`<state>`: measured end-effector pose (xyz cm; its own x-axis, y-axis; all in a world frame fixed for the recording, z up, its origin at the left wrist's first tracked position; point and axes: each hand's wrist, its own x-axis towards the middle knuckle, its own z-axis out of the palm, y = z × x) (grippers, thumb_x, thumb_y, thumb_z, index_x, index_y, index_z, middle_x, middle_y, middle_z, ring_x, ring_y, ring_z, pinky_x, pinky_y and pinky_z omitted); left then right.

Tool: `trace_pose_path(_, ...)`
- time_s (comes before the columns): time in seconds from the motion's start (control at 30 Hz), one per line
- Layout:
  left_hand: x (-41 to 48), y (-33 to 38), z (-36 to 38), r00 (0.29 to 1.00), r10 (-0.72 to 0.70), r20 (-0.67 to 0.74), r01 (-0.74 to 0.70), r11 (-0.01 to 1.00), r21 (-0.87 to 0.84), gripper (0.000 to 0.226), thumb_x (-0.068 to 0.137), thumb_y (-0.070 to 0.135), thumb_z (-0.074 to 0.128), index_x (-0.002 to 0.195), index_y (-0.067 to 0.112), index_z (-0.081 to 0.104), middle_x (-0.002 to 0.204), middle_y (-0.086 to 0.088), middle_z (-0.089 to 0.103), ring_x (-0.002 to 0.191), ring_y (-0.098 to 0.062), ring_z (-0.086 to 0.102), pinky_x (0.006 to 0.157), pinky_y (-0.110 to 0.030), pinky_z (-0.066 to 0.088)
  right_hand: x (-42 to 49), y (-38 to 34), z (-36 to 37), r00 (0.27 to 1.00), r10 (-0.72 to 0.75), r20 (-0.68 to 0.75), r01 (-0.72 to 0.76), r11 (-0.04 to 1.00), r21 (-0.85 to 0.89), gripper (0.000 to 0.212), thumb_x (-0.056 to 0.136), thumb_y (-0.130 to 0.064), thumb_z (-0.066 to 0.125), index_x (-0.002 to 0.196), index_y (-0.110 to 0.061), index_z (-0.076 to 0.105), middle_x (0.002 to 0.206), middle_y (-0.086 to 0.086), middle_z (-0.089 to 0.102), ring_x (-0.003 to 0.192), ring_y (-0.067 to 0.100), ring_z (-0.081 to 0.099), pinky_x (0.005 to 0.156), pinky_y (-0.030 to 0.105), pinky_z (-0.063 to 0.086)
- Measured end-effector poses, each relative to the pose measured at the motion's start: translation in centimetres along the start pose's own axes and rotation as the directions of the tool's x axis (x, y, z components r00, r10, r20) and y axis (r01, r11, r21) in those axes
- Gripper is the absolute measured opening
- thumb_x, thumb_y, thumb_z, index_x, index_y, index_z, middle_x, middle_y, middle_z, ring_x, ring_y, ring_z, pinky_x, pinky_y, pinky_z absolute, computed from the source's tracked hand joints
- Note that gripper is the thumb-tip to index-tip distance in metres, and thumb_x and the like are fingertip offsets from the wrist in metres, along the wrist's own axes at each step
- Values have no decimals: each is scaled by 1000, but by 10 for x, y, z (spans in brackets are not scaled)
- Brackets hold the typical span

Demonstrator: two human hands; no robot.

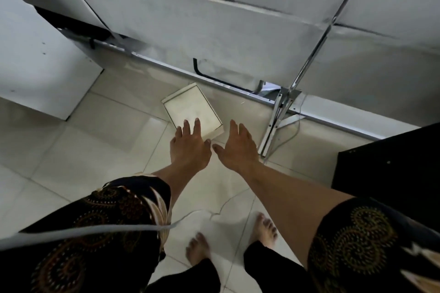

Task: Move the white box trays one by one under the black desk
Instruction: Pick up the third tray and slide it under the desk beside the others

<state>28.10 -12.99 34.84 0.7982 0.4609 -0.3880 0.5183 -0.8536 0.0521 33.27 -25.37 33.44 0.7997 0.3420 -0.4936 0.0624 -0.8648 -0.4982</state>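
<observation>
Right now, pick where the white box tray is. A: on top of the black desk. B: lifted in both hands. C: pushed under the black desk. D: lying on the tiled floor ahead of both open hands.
D: the white box tray lies flat on the tiled floor, with the left hand and right hand spread open and gripping nothing.

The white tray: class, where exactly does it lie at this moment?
In the head view the white tray lies on the tiled floor near frame centre, just in front of the grey wall panel, with the left hand reaching over its near edge.
</observation>
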Motion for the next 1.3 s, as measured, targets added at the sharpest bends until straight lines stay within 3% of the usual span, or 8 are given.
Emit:
trace_pose_path(0.37, 138, -93, 197, 999, -23, -29, 23, 1000, -10, 72, 99, 47, 38, 157, 20, 6, 164, -15, 11, 149, -36, 16, 114, -48, 28, 169, 43, 187, 1000, 15, -28, -15, 1000, -8, 94, 90, -54, 60, 157, -18, 6, 165, 11, 7, 149, 32, 14, 117, 48, 25)
trace_pose_path(0.53, 198, -127, 260, 996, -39, -82, 38, 999, -20, 71, 98, 48, 39, 156, 20, 10, 164, -14, 12, 149, -35, 17, 115, -46, 27, 244, 36, 262, 976, 219, 14, -218, 957, 191, 113, 86, -54, 65, 155, -10, -14, 166, 15, 6, 146, 36, 23, 111, 46, 32)
trace_pose_path(0.7, 226, -148, 303, 994, 24, -104, -13, 994, 109, 54, 100, 45, 32, 136, 13, 55, 158, -16, 31, 147, -32, 25, 117, -45, 24, 288, 21, 308, 922, 379, -84, -330, 879, 343, 117, 89, -37, 65, 147, -9, -33, 163, 16, 14, 134, 36, 43, 102, 46, 40)
trace_pose_path(0.8, 224, -143, 310, 958, 98, -270, -39, 976, 214, 50, 100, 41, 31, 98, 14, 73, 113, -9, 70, 106, -26, 63, 99, -41, 38, 293, 18, 317, 899, 417, -129, -345, 860, 376, 103, 95, -19, 55, 148, -15, -34, 167, 13, 2, 131, 39, 47, 102, 48, 41)
trace_pose_path(0.87, 222, -136, 301, 926, 100, -363, -30, 980, 195, 42, 100, 36, 36, 83, 15, 67, 85, -4, 71, 76, -24, 66, 80, -38, 42, 290, 26, 317, 898, 418, -136, -350, 867, 356, 99, 97, -18, 52, 150, -17, -31, 167, 10, 0, 128, 40, 50, 101, 48, 41)
trace_pose_path(1.0, 242, -142, 273, 904, -7, -427, 74, 987, 141, 24, 94, 28, 45, 104, 13, 60, 100, -5, 64, 85, -25, 62, 73, -38, 41, 282, 64, 301, 926, 332, -178, -287, 928, 237, 101, 95, -18, 54, 151, -18, -29, 167, 9, 2, 133, 37, 45, 105, 46, 38)
trace_pose_path(1.13, 270, -164, 263, 911, -263, -317, 249, 965, -82, 51, 92, 41, 49, 133, 12, 42, 132, -17, 47, 116, -35, 48, 95, -45, 40, 280, 117, 281, 967, 200, -156, -180, 974, 136, 112, 87, -12, 62, 150, -23, -30, 153, 15, 39, 116, 36, 58, 94, 41, 49)
trace_pose_path(1.3, 287, -175, 287, 944, -330, -27, 277, 831, -482, 59, 100, 50, 30, 143, 9, 37, 139, -24, 51, 126, -41, 50, 103, -44, 38, 285, 154, 267, 976, 132, -174, -83, 961, 265, 67, 93, -15, 50, 155, -26, 27, 126, 14, 62, 90, 26, 57, 77, 31, 46)
